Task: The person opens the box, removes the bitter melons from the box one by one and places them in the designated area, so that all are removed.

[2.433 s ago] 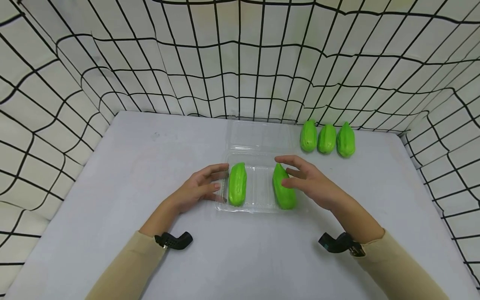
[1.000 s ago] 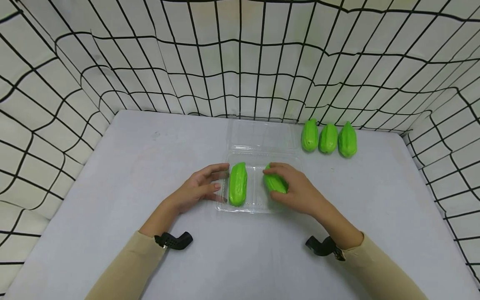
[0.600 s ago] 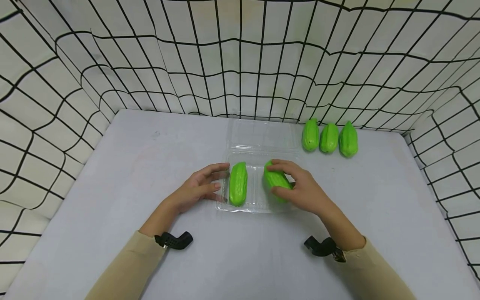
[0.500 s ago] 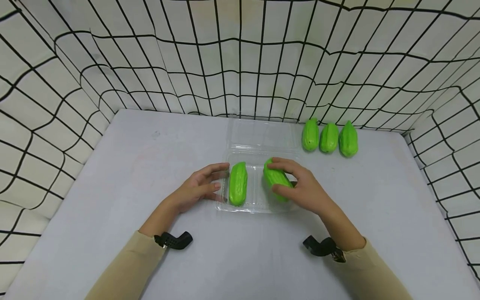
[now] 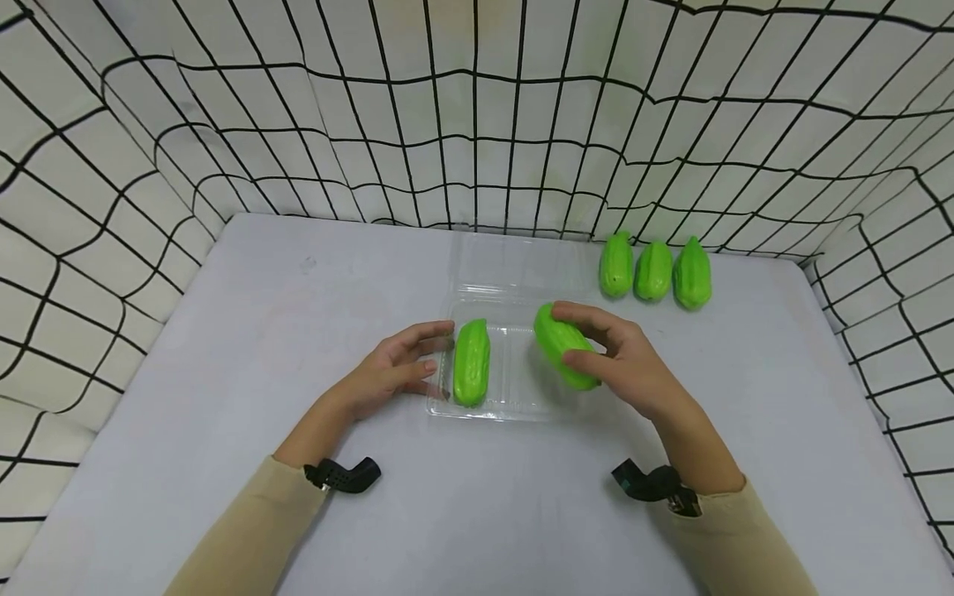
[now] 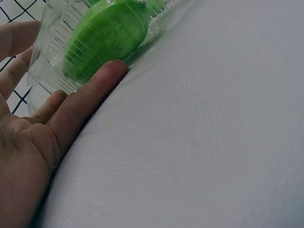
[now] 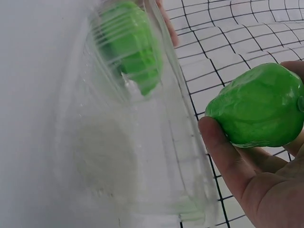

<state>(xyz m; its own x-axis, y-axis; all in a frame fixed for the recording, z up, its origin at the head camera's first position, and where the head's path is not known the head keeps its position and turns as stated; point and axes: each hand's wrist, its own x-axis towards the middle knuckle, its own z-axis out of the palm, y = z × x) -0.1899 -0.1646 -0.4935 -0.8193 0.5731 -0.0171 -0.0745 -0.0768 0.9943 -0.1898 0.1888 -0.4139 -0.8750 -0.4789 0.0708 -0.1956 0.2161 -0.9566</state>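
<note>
My right hand [image 5: 629,364] holds a bright green, ridged, papaya-like fruit [image 5: 562,346] between thumb and fingers, tilted over the right part of a clear plastic clamshell box [image 5: 514,411]. In the right wrist view this held fruit [image 7: 259,107] is raised clear above the box's wall. A second green fruit [image 5: 471,364] lies in the left side of the box. Along the left wall, my left hand [image 5: 391,368] rests with its fingers loosely extended. The left wrist view has a fingertip [image 6: 114,71] against the clear plastic, with green fruit [image 6: 107,40] visible through it.
The box's lid [image 5: 522,263] lies folded back flat behind its base. Three more green fruits [image 5: 653,271] stand in a row at the back right of the white table [image 5: 477,513]. Black netting [image 5: 514,136] over white walls encloses the back and sides.
The right hand first had the fruit by the box's right edge, then low inside its right part. Since then it has lifted the fruit and drawn slightly right. The left hand stays in place.
</note>
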